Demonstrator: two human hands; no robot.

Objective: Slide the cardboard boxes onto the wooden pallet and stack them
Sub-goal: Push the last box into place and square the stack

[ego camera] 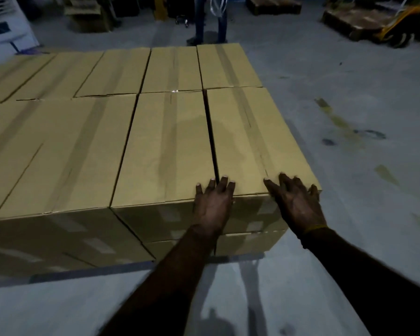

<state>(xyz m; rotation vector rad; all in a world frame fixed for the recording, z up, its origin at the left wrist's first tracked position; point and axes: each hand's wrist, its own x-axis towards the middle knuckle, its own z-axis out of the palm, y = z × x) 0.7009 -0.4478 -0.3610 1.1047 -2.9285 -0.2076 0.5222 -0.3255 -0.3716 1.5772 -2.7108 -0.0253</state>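
Now, boxes: taped cardboard boxes (131,132) fill the left and centre of the frame, packed side by side in two rows, with a lower layer showing on the near faces.
Right-hand box: the nearest box on the right (257,141) sits at the corner of the stack, a brown tape strip running down its top; a narrow dark gap parts it from the middle box (165,151) to its left.
Left hand: the left hand (214,202) lies flat over the near top edge, just where that gap ends; its fingers are straight and slightly spread, tips resting on the tops of both boxes.
Right hand: the right hand (298,202) rests flat on the near right corner of the right-hand box, fingers straight and fanned apart, with the outer ones reaching toward the box's right edge. A thin yellowish band (314,228) circles that wrist.
Pallet: a dark edge (87,270) runs under the stack at lower left; blur hides whether it is the wooden pallet.
Floor: grey concrete (349,117) with yellow smears at the right of the frame.
Upper frame: a person's legs in blue trousers (210,20) stand beyond the stack at top centre, a white appliance (5,25) sits at upper left, and spare wooden pallets (349,18) lie at upper right.
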